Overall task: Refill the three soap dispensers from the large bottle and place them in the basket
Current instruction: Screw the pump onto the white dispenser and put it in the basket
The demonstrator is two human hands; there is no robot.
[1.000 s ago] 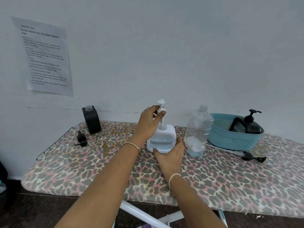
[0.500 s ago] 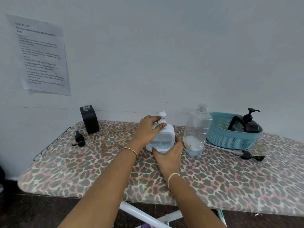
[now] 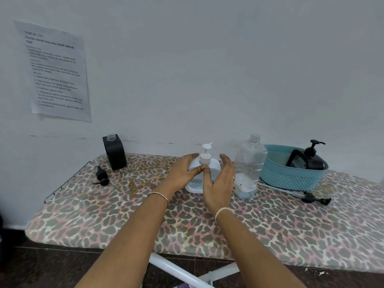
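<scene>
My left grip (image 3: 182, 171) holds the white soap dispenser (image 3: 214, 166) by its left side, with my thumb across the front. My right grip (image 3: 220, 181) is wide, fingers straight, right by the other side. The dispenser stands up on the tabletop (image 3: 291, 229) with its pump on. The big clear bottle (image 3: 250, 163) stands just beside it, top off. One black dispenser (image 3: 305, 161) sits in the blue basket (image 3: 291, 177). The other black one (image 3: 115, 152) stands far left, open on top.
</scene>
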